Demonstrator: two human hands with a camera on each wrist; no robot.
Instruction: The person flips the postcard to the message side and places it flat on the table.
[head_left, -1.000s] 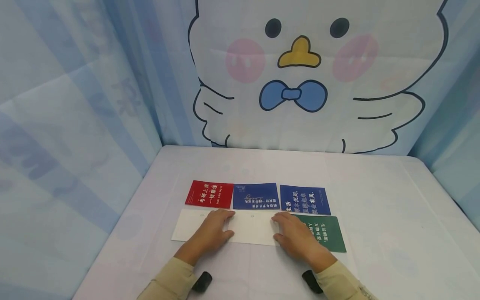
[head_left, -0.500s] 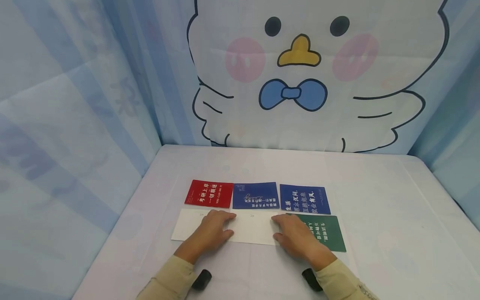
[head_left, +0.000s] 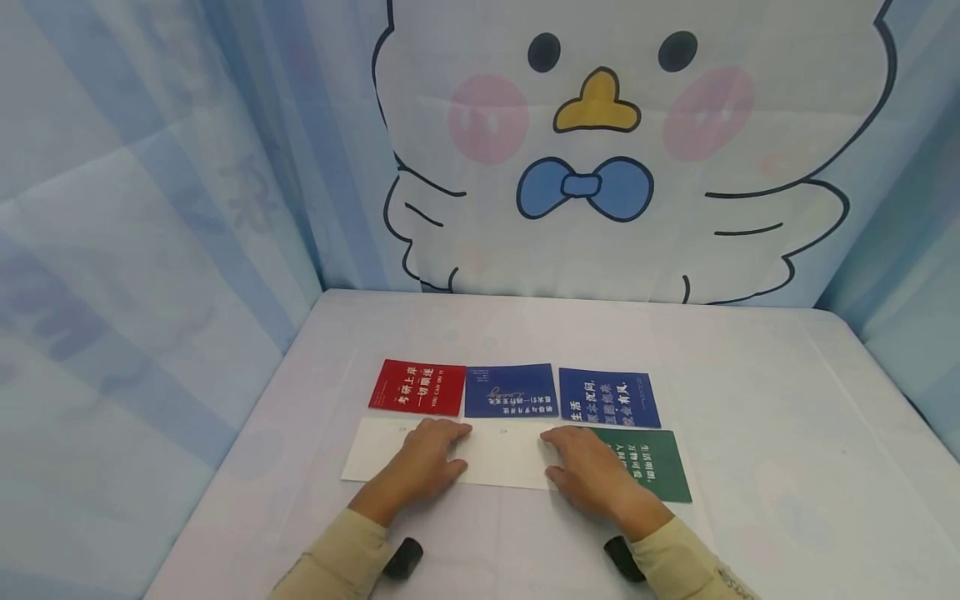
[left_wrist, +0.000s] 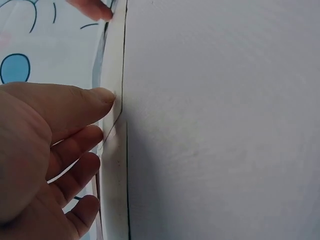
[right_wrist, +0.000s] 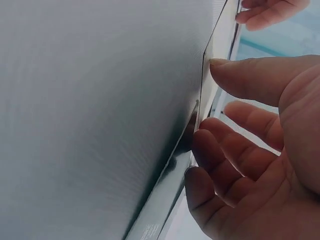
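Two cream-coloured cards lie side by side in the head view, the left card [head_left: 369, 450] meeting the middle card [head_left: 501, 457]. My left hand [head_left: 420, 461] rests over their join, fingers spread and touching the surface. On the middle card's right end lie the fingertips of my right hand [head_left: 592, 469], whose palm partly covers a green card [head_left: 656, 467] with white writing. Both thumbs touch near the cards' front edge, as the left thumb [left_wrist: 102, 97] and right thumb [right_wrist: 225, 75] show in the wrist views. Neither hand grips anything.
Behind the cream cards runs a row: a red card [head_left: 417, 388], a blue card [head_left: 512, 392] and another blue card [head_left: 609, 398]. A white cloth covers the table [head_left: 765, 400]. A cartoon-printed curtain [head_left: 585, 250] hangs behind it, with blue curtains at the sides.
The hands and cards stay in place. Only a very slight shift of the whole head view shows.
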